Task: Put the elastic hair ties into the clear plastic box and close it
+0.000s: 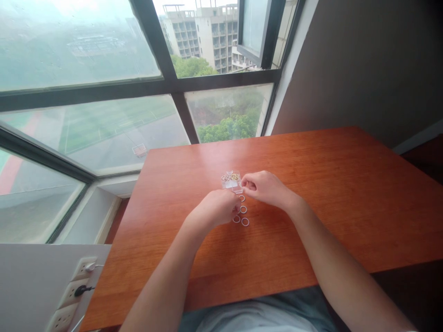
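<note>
A small clear plastic box [230, 184] lies on the wooden table [297, 249], with silvery rings [226, 178] in its left part and gold-coloured rings [235, 177] in its right part. My right hand [266, 188] is closed, its fingertips pinched at the box's right edge. Just in front of the box, my left hand [219, 206] is closed with fingertips pointing down over the loose rings; what they pinch, if anything, is hidden. Several pale rings, one of them a front ring [245, 222], lie flat in two short columns beside and partly under the left fingers.
Large windows [221, 83] with dark frames stand beyond the table's far edge. A grey wall [353, 78] rises at the right. Wall sockets [76, 290] with plugs and cords sit at the lower left, near the table's left edge. My lap [259, 316] is at the near edge.
</note>
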`<state>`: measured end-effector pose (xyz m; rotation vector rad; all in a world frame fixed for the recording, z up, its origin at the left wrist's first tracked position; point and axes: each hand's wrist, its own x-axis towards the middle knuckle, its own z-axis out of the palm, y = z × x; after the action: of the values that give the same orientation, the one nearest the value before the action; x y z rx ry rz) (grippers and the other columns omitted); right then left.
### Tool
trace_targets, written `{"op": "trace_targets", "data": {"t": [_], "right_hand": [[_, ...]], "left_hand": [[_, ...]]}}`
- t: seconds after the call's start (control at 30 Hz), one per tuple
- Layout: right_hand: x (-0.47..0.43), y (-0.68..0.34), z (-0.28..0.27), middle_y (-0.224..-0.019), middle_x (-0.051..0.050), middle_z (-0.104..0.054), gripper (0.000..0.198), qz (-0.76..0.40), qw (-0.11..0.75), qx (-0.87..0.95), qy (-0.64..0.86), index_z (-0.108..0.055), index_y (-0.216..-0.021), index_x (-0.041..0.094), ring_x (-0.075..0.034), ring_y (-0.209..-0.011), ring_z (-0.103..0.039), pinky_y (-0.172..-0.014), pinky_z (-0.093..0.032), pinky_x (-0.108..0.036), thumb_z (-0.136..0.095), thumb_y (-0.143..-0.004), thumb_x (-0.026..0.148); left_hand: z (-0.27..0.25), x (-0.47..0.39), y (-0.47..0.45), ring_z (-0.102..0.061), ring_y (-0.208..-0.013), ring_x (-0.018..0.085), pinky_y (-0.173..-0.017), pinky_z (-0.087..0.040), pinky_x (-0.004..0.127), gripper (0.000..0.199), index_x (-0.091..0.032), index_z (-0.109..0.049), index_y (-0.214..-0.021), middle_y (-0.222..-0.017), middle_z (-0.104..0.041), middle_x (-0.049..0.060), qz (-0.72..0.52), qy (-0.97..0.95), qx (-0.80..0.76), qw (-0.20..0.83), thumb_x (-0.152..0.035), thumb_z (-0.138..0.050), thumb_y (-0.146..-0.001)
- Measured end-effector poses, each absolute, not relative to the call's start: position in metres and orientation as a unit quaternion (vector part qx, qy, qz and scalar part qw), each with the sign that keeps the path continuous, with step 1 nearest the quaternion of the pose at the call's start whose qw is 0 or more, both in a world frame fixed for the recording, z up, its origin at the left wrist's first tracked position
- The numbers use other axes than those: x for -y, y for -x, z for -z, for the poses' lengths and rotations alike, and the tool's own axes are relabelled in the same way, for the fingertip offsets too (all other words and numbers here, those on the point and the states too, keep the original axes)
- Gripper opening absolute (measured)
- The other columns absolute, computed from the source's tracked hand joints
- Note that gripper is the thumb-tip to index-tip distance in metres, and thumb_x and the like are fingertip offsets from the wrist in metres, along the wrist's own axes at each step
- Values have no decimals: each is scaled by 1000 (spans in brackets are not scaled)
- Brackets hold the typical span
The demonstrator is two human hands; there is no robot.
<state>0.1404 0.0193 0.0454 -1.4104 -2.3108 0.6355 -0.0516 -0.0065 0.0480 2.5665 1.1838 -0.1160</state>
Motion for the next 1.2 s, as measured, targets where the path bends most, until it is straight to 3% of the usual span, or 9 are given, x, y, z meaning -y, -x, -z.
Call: {"op": "trace_targets", "data": {"t": [0.13,0.33,0.6,0.87,1.2], "right_hand": [[-20,-142,-43,-63,4,-63,6,-225,190,816,498,-66,-78,20,-9,-56,-50,-54,-28,-23,-61,-78,21],[-22,-135,-36,-64,3,-63,7,-207,209,813,503,-67,-79,21,-9,-56,-50,-55,-26,-23,-61,-80,20],[-20,-112,-17,-79,0,-70,14,-145,214,838,481,-71,-90,25,-14,-70,-58,-62,-31,-25,-57,-88,25],[-22,-121,-20,-81,0,-71,13,-135,237,823,498,-71,-87,25,-14,-71,-59,-64,-33,-25,-58,-86,25],[-17,-140,-47,-65,3,-64,14,-272,194,824,457,-72,-80,21,-9,-57,-52,-56,-32,-22,-58,-82,20]], "left_hand": [[-53,6,51,-49,-56,12,-50,-25,25,15,-18,-60,-68,-68,-63,2,26,-897,-410,162,-12,-50,-79],[-66,-3,70,-50,-58,11,-54,-30,23,13,-18,-63,-72,-69,-64,1,-31,-866,-459,197,-16,-51,-77],[-57,-19,93,-52,-61,12,-57,-33,24,15,-18,-65,-74,-69,-65,2,-143,-830,-520,143,-22,-52,-80],[-54,-22,89,-55,-66,13,-61,-37,24,14,-19,-66,-76,-76,-67,3,-150,-842,-505,118,-20,-52,-81],[-47,-20,76,-56,-67,13,-61,-38,23,18,-19,-67,-77,-79,-64,3,-124,-853,-492,122,-15,-50,-81]]}}
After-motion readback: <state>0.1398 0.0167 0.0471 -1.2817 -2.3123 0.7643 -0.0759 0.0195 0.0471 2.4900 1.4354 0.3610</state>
